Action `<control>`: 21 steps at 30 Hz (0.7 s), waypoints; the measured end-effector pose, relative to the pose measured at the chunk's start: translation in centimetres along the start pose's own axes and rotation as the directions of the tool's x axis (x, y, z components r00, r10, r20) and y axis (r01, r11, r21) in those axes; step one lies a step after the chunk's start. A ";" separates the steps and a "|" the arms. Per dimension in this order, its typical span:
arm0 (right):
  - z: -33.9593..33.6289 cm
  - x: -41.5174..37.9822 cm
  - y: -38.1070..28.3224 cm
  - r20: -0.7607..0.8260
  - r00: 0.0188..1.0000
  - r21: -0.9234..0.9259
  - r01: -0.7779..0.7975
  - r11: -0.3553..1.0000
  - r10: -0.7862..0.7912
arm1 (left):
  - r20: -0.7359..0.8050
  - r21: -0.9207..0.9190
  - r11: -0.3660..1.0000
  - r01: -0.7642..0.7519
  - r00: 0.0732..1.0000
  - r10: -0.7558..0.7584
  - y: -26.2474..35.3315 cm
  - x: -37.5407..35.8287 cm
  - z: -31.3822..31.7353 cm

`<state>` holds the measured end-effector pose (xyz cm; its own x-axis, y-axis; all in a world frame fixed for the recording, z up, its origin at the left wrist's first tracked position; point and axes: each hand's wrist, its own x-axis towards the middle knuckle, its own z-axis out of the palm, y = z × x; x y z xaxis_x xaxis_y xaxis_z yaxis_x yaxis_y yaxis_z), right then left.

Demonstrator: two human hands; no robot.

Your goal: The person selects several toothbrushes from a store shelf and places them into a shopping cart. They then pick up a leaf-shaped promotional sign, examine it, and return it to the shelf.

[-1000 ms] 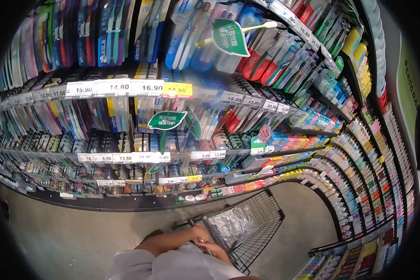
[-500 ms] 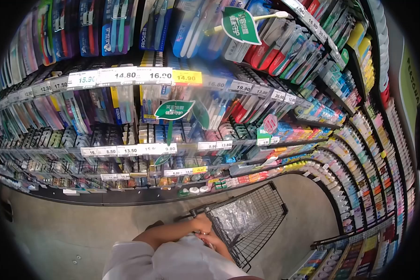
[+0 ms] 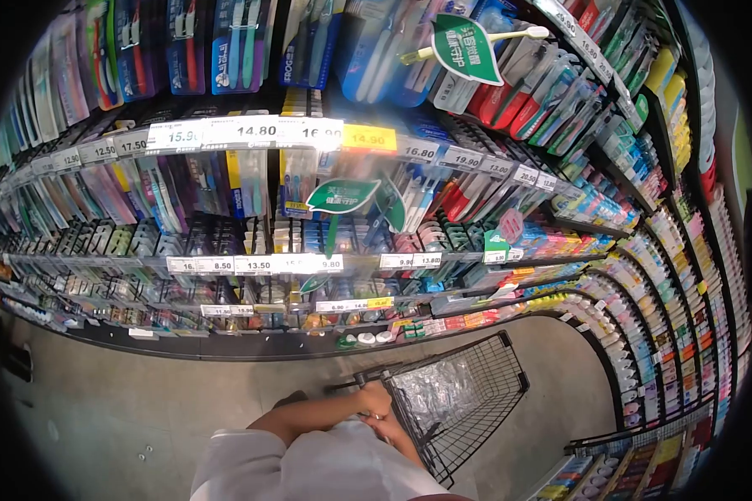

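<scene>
Low, left hand [image 3: 375, 400] meets right hand [image 3: 384, 427] beside cart [image 3: 480, 392]; fingers' spread and hold unclear.

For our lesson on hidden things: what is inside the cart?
Inside the cart lies what looks like shiny, crinkled wrapping. Whatever is under it is covered, so that cannot be seen.

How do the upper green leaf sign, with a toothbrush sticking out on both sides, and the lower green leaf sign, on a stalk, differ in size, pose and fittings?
Size: the upper sign looks larger in the picture than the lower sign.
Pose: the upper sign slants steeply; the lower sign sits nearly level.
Fittings: the upper sign has a toothbrush; the lower sign has a green stalk.
Shared: white lettering.
</scene>
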<state>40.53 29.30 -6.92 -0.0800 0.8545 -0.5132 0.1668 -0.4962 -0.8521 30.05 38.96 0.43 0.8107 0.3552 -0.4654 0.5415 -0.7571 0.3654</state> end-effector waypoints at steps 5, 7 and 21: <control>0.3 -0.2 -0.3 -0.054 0.998 -0.021 0.034 0.999 -0.035 | -0.043 0.012 0.999 -0.044 0.998 0.044 -0.5 0.3 0.7; 0.3 0.0 0.2 -0.047 0.999 -0.025 -0.017 1.000 0.016 | -0.047 0.001 1.000 -0.025 0.999 0.025 -0.7 0.6 1.0; 1.5 0.2 -4.2 -0.216 0.974 -0.755 -0.127 0.643 -0.061 | -0.618 -0.334 0.841 -0.424 0.773 0.144 -3.1 -3.8 -5.1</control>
<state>38.33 31.32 -3.55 0.1245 0.8962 -0.4258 0.8597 -0.3117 -0.4047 26.41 42.73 5.24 0.8420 0.5044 0.1915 0.1859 -0.6045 0.7746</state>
